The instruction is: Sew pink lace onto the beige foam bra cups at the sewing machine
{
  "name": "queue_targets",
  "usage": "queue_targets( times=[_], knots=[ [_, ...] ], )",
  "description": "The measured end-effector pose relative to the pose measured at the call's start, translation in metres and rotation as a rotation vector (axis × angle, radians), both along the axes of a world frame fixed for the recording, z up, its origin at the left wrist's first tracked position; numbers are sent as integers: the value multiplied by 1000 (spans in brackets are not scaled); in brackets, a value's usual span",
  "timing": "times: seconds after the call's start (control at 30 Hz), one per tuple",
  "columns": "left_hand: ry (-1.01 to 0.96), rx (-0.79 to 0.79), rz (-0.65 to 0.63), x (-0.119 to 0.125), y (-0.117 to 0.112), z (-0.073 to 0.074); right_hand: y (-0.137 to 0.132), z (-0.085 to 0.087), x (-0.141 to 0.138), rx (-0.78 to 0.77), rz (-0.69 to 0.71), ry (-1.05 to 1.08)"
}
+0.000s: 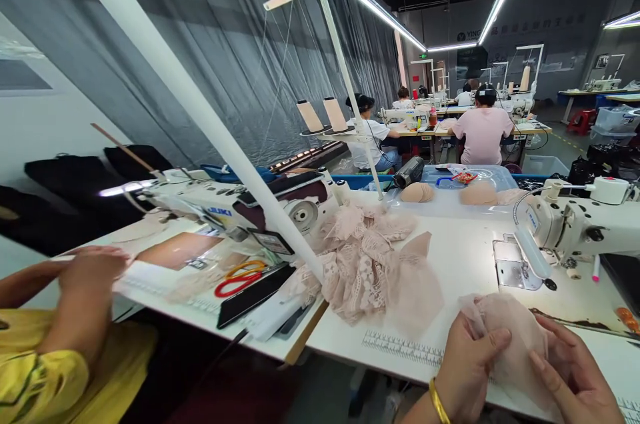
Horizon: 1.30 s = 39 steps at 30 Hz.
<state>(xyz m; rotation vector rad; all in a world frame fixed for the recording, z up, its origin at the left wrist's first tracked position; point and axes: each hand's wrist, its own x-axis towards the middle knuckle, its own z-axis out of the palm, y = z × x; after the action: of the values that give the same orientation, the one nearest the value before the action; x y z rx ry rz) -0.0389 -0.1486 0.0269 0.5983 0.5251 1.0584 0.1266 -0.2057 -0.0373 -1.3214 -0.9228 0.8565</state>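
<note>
My left hand [473, 354], with a gold bangle at the wrist, pinches one side of a sheer pale-pink piece of fabric [515, 337]. My right hand [575, 367] grips the other side, its thumb lying across the front. The fabric is held up over the front edge of the white table and bulges between the hands. A heap of beige lace pieces [363, 257] lies on the table to the left. Behind my hands stands a white sewing machine [565, 217], its needle area facing me.
A neighbour in a yellow sleeve [50, 371] works at another sewing machine [225, 201]. Red-handled scissors [240, 283] and a black tablet-like slab [255, 294] lie between us. A clear tray [450, 207] holds beige cups. A slanted white pole [200, 117] crosses the left. Other people sit farther back.
</note>
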Motion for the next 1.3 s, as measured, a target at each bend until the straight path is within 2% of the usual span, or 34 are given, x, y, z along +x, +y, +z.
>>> queue_targets(
  times=[0.1, 0.17, 0.27, 0.37, 0.5, 0.6, 0.67, 0.77, 0.83, 0.97, 1.17, 1.3],
  knots=[
    [68, 49, 2, 0, -1, -2, 5, -3, 8, -27, 37, 25],
    [110, 89, -38, 0, 0, -2, 9, -2, 13, -40, -8, 74],
    [149, 133, -21, -1, 1, 0, 10, 0, 16, -36, -108, 92],
    [154, 172, -31, 2, 2, -1, 8, 2, 17, 19, -69, 35],
    [123, 161, -128, 5, -2, 0, 9, 9, 17, 87, 84, 103],
    [72, 129, -272, 5, -6, 5, 15, 18, 17, 84, 24, 135],
    [37, 97, -308, 2, -7, 8, 16, 25, 17, 4, -27, 191],
    [10, 26, -210, -1, -4, 10, 12, 35, 15, -173, 32, 370],
    [5, -11, -159, -2, -1, 9, 6, 40, 11, -219, 106, 468],
    [-20, 14, -101, 2, 4, 10, 0, 41, 1, -202, 139, 477],
    [7, -13, 122, 12, 7, 11, 3, 29, -1, -174, 143, 432],
    [3, -27, 153, 13, 7, 8, 6, 28, 3, -133, 125, 435]
  ],
)
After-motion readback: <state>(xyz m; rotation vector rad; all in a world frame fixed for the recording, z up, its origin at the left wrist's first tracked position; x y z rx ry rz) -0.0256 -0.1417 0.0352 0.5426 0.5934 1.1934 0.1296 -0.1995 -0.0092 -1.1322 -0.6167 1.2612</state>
